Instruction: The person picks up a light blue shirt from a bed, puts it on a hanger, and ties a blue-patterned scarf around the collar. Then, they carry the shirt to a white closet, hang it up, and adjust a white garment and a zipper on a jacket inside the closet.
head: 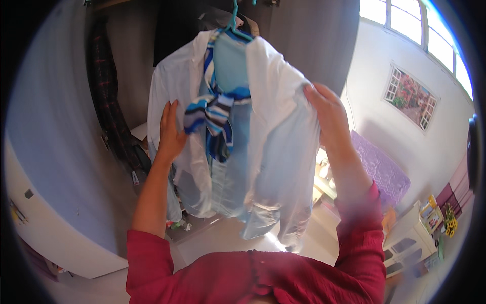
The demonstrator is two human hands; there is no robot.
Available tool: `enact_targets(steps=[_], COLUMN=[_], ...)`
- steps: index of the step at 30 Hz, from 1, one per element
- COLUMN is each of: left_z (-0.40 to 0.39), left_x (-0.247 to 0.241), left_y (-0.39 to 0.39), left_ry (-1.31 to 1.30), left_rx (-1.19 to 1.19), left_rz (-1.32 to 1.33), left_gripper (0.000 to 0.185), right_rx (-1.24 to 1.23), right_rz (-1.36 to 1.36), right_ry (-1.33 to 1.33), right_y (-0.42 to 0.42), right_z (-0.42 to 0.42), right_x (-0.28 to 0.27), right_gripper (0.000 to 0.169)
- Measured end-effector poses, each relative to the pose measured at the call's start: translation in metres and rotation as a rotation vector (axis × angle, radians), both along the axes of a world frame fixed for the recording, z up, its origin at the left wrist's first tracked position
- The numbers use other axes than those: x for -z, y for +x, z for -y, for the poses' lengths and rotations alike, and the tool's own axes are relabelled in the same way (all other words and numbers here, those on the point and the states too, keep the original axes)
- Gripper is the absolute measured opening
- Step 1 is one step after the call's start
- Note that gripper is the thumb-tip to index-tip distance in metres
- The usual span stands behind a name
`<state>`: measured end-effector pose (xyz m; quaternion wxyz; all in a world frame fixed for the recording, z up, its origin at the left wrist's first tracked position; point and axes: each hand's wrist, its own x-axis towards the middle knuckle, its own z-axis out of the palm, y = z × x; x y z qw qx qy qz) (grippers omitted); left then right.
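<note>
A sheer white overshirt hangs in front of me on a teal plastic hanger, layered over a light blue top. A blue, white and dark striped scarf is knotted at its front. My left hand rests against the white front panel on the left, fingers upright and thumb apart near the scarf's knot. On the other side, my right hand grips the overshirt at its upper sleeve, below the shoulder. The fingers behind the cloth are hidden.
An open wardrobe stands behind the garment, with a dark plaid garment hanging at left. A pale blue and white door panel curves along the left. At right are a wall picture, a purple padded panel and a white cabinet.
</note>
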<state>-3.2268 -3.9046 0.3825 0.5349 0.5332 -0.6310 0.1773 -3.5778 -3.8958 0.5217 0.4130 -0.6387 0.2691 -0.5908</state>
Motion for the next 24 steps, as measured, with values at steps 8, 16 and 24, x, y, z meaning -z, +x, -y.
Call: enact_targets(steps=[8, 16, 24], left_z=[0.079, 0.123, 0.202], left_x=[-0.006, -0.017, -0.011], left_y=[0.093, 0.121, 0.195], left_ry=[0.104, 0.305, -0.02], left_rx=[0.047, 0.033, -0.227], left_rz=[-0.155, -0.302, -0.112], left_gripper=[0.074, 0.077, 0.061], right_rx=[0.016, -0.076, -0.069], right_rz=[-0.11, -0.092, -0.09], right_ry=[-0.12, -0.172, -0.434], right_y=[0.135, 0.196, 0.287], right_z=[0.094, 0.203, 0.263], right_x=[-0.077, -0.088, -0.121], right_gripper=[0.03, 0.027, 0.026])
